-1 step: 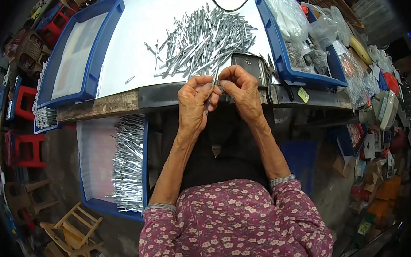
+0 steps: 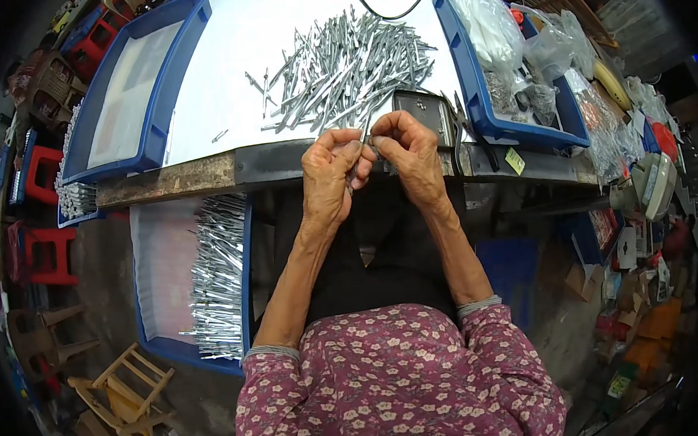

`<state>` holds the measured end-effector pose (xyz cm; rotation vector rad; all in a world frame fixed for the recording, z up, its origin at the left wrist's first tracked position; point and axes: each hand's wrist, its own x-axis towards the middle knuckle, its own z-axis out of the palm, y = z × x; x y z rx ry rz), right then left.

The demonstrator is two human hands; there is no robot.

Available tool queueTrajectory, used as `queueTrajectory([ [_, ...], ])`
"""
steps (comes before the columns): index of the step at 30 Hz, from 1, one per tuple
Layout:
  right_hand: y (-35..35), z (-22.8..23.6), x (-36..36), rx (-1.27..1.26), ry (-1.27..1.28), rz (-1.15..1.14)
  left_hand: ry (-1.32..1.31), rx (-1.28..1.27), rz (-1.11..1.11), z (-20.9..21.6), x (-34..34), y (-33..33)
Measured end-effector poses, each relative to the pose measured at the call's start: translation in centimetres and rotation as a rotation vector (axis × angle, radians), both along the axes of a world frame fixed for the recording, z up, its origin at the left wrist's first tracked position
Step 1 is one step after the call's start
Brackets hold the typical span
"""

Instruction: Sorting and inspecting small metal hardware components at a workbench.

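Left hand (image 2: 329, 179) and right hand (image 2: 413, 160) meet at the table edge (image 2: 202, 172), fingertips pinching one thin metal pin (image 2: 364, 131) between them. Loose pile of pins (image 2: 348, 66) on the white tabletop just beyond. Blue tray (image 2: 246, 296) of stacked pins below left; bagged parts in the blue bin (image 2: 478, 106) on the right.

Silver metal pins (image 2: 348, 66), white tabletop (image 2: 228, 73), blue trays (image 2: 93, 146), red stools (image 2: 47, 252), maroon floral sleeves (image 2: 391, 383)

Metal rods (image 2: 348, 66) heaped on table (image 2: 221, 82), behind both hands (image 2: 370, 165).
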<state>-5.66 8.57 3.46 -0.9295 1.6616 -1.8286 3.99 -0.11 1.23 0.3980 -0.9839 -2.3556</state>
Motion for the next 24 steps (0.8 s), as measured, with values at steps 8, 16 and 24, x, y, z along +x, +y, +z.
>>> queueTrajectory([
  [8, 0.05, -0.41, -0.16, 0.034, 0.025, 0.004, 0.0, 0.039, -0.025, 0.03, 0.15, 0.02],
  [16, 0.12, -0.65, -0.33, 0.057, 0.065, -0.003, -0.019, -0.039, -0.011, -0.18, 0.15, 0.1],
  [24, -0.14, -0.8, 0.31, 0.048, 0.187, -0.07, -0.1, -0.285, 0.092, -0.17, -0.11, 0.71],
])
